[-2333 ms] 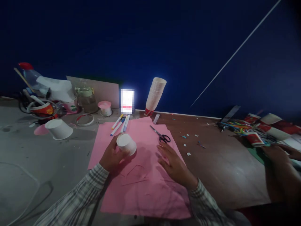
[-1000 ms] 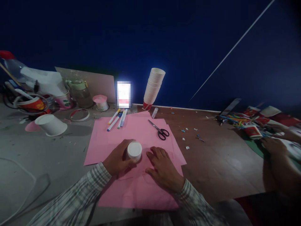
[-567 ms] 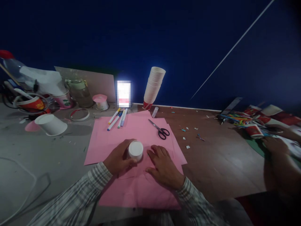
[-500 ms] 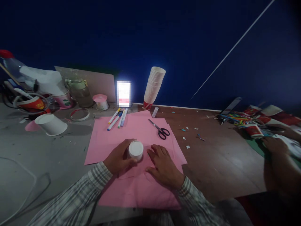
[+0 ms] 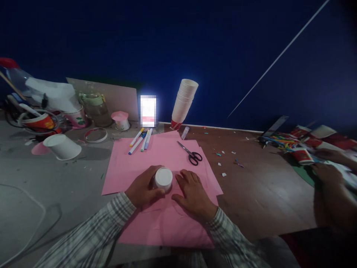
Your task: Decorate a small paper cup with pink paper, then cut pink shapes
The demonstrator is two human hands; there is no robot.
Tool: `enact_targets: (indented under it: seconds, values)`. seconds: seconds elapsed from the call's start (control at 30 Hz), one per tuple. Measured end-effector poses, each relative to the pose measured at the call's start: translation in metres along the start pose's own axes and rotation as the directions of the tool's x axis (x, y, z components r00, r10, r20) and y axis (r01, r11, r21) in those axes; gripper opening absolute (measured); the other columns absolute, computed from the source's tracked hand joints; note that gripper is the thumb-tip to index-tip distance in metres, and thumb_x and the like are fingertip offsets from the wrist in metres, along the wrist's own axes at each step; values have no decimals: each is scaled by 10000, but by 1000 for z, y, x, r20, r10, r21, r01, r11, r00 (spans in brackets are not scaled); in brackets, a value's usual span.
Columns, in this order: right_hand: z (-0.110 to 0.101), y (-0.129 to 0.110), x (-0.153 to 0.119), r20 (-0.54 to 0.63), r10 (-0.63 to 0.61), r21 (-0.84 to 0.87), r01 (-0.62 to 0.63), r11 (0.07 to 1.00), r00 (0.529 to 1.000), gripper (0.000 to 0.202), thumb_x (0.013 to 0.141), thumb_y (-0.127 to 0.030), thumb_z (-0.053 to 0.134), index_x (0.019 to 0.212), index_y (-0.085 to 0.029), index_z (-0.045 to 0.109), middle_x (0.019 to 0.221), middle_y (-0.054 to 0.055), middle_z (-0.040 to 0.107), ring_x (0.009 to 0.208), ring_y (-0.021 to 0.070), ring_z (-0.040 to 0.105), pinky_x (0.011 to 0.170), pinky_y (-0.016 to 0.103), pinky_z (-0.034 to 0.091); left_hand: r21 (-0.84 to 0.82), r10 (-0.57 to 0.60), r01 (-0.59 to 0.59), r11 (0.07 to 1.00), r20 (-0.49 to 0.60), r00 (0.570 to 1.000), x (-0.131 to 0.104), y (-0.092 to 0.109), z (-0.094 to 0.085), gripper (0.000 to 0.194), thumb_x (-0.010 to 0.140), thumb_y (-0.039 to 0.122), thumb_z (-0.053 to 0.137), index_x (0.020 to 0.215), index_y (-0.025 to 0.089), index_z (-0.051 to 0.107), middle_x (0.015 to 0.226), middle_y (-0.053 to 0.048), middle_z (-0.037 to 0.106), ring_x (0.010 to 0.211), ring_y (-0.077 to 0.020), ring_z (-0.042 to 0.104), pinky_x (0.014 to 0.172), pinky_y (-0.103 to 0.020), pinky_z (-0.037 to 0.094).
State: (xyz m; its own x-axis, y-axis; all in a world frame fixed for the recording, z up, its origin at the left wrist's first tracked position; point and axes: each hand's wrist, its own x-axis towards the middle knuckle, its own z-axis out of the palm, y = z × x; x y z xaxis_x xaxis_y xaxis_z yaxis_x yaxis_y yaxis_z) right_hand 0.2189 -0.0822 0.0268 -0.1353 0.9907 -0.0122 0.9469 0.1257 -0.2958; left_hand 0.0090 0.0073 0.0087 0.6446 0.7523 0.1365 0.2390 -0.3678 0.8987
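Note:
A small white cup (image 5: 163, 178), its round flat end facing up, stands on the pink paper (image 5: 131, 163). My left hand (image 5: 144, 188) is wrapped around its left side, thumb in front. Just to the right of the cup, my right hand (image 5: 193, 195) rests over the paper with fingers apart and slightly bent, holding nothing. Black-handled scissors (image 5: 191, 153) lie on the paper beyond my right hand. Several marker pens (image 5: 141, 141) lie at the paper's far edge.
A tall leaning stack of paper cups (image 5: 184, 102) and a glowing phone screen (image 5: 148, 111) stand by the wall. At left are a white cup (image 5: 63, 147) on its side, a tape ring (image 5: 95, 135) and a jar (image 5: 95, 108). A co-worker's hand (image 5: 329, 173) is at right.
The view has shifted slightly. My right hand has edged a little nearer the cup, which my left hand still holds; otherwise little differs.

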Motion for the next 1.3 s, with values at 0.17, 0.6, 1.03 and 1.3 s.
enact_targets:
  seconds: [0.17,0.6,1.03,1.3]
  values:
    - [1,-5,3,-7,48,-9,-48,999,999,557,819,-461,704,1265,-149,585,1348,162,513,1229,331,440,1088,477,347,-3,-7,7,1000,8,1000,0,0,0,629,721,320,748,1293,204,516,1259,-105,624,1172,-291,588,1017,-443,468]
    - [5,-8,15,-80,81,0,-81,997,994,465,837,-459,680,1193,-167,614,1285,160,545,1162,340,474,1027,499,393,-14,4,-4,1000,-25,1000,5,2,-2,610,734,328,717,1288,187,506,1243,-111,622,1145,-286,593,1006,-446,471]
    - [-1,6,14,-79,-13,85,19,996,997,351,860,-259,638,1194,-152,607,1260,140,545,1158,288,477,1037,445,410,4,-25,25,1000,-24,999,5,-2,-1,626,724,298,727,1301,191,507,1262,-99,621,1174,-281,586,1027,-431,464]
    - [1,3,17,-93,35,104,-26,994,995,325,866,-263,657,1166,-142,635,1225,135,570,1138,291,492,1016,439,428,20,-19,19,1000,-16,1000,4,2,0,612,731,312,731,1295,199,521,1270,-97,631,1181,-287,593,1005,-422,487]
